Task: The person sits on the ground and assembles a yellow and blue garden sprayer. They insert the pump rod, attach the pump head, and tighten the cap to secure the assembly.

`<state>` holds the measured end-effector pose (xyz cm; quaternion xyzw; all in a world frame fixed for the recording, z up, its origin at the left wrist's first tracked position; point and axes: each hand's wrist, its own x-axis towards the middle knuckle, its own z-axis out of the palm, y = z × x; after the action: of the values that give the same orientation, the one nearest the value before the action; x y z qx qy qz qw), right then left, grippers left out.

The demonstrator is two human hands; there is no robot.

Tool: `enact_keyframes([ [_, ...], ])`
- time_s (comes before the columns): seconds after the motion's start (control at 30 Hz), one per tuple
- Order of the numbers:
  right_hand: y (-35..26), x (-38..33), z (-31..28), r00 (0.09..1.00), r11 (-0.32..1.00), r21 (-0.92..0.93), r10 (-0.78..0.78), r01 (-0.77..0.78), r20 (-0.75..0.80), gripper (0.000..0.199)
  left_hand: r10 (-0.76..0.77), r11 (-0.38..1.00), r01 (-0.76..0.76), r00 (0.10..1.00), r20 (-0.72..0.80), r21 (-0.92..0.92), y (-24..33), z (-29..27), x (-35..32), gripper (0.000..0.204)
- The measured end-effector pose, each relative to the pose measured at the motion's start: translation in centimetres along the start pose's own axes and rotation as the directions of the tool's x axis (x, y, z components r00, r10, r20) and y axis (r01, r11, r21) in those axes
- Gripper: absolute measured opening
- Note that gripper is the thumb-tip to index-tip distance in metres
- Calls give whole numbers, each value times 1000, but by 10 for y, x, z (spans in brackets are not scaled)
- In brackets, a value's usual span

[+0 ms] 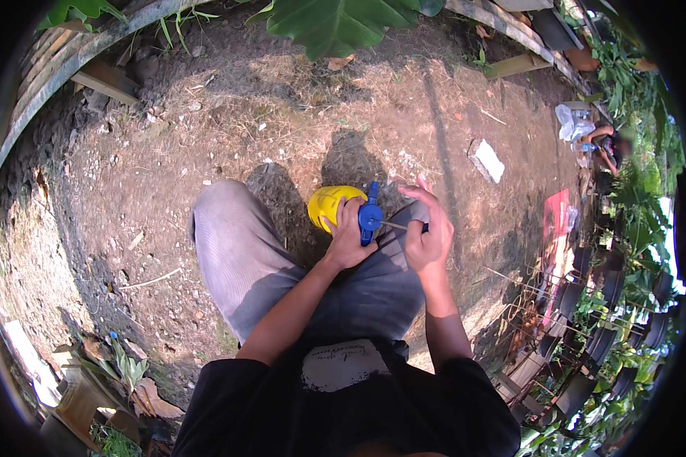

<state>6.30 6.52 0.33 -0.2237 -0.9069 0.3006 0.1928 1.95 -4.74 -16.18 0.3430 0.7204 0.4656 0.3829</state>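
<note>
A yellow bottle with a blue top, which looks like a pump sprayer (pixel 328 204), lies tilted between my knees with its blue head (pixel 370 218) toward the right. My left hand (pixel 347 234) is wrapped round the bottle beside the blue head. From the middle of that head a thin rod (pixel 394 225) runs out to my right hand (pixel 430 232). The thumb and palm of my right hand close on the rod's dark end, while some fingers stretch away from it. What the far side of the bottle touches is hidden.
Bare soil with dry grass and pebbles surrounds my grey-trousered legs (pixel 232 251). A white block (pixel 488 161) lies on the ground to the right. Further right are a red sheet (pixel 556 221), dark plant pots (pixel 572 301) and a person (pixel 608 148). A large leaf (pixel 343 27) hangs at the top.
</note>
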Motion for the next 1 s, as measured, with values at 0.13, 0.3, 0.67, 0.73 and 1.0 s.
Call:
enact_keyframes([
  [0.13,50,-30,73,998,997,-45,57,-57,0,50,98,994,-99,995,17,55,-9,10,2,109],
  [0.3,37,-10,44,993,979,203,4,-28,116,43,125,991,-126,991,-43,-36,-14,7,5,108],
  [0.67,67,-28,51,891,928,78,-371,364,261,43,178,984,-177,982,-62,34,-14,21,-8,101],
  [0.73,70,-26,59,923,951,27,-306,309,234,37,190,979,-197,976,-103,-59,-18,26,-9,102],
  [1.0,-8,15,-29,953,951,107,-298,291,54,34,144,987,-156,968,-205,-44,-17,20,0,103],
])
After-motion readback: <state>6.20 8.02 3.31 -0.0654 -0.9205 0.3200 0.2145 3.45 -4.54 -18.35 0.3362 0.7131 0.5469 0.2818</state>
